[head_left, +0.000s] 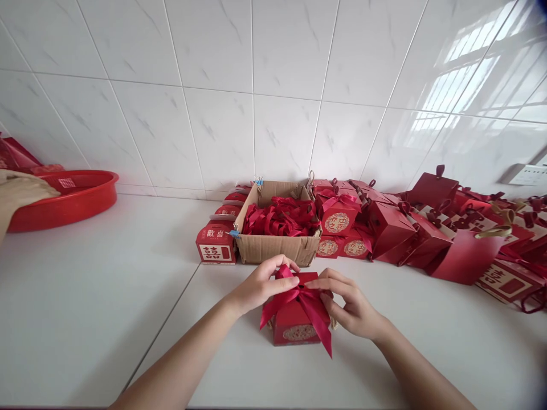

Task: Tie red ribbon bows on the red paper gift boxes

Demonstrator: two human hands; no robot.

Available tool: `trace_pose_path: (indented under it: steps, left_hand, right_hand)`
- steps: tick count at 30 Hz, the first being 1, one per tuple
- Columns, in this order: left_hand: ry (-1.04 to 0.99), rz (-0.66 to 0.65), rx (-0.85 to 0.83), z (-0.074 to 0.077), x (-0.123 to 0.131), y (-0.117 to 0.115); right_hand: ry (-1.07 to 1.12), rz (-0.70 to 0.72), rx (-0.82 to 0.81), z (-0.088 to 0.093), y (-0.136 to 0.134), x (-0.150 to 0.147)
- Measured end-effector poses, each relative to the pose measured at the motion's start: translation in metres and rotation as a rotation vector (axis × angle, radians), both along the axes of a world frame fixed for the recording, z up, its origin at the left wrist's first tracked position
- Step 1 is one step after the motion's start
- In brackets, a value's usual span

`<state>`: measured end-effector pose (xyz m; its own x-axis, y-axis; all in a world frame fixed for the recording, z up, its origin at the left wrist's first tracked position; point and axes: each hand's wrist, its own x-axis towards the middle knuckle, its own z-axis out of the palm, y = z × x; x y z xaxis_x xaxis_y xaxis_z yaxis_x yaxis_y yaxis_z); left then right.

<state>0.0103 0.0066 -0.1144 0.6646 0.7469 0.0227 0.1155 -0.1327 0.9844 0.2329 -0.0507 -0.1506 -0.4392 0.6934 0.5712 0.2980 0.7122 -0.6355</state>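
A small red gift box (294, 329) with a gold emblem stands on the white counter in front of me. A red satin ribbon (314, 310) is tied on its top, its tails hanging down the front. My left hand (260, 285) pinches the ribbon's left loop at the box top. My right hand (352, 304) pinches the ribbon at the knot on the right side. Both hands have fingers closed on the ribbon.
A cardboard box (273, 247) full of red ribbons stands behind. Red gift boxes (216, 242) sit left of it and many more (410, 228) are piled to the right. A red round tray (72, 196) lies far left by the tiled wall.
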Motion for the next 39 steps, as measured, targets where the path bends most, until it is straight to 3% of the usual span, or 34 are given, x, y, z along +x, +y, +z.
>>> trace_pose_path:
  steps: [7,15,23,39]
  left_hand:
    - [0.078,0.091,0.195,0.004,0.005,-0.011]
    - [0.119,0.228,0.175,-0.005,0.011,-0.011]
    - [0.045,0.132,0.099,-0.005,0.012,-0.011]
    - [0.073,0.100,0.164,-0.009,0.009,-0.003]
  right_hand:
    - [0.006,-0.073,-0.001,-0.001,-0.001,-0.003]
    - [0.132,-0.083,-0.174,-0.008,-0.001,-0.006]
    - [0.207,-0.130,-0.272,-0.009,-0.002,-0.004]
    - [0.262,-0.124,-0.248,-0.006,0.001,0.007]
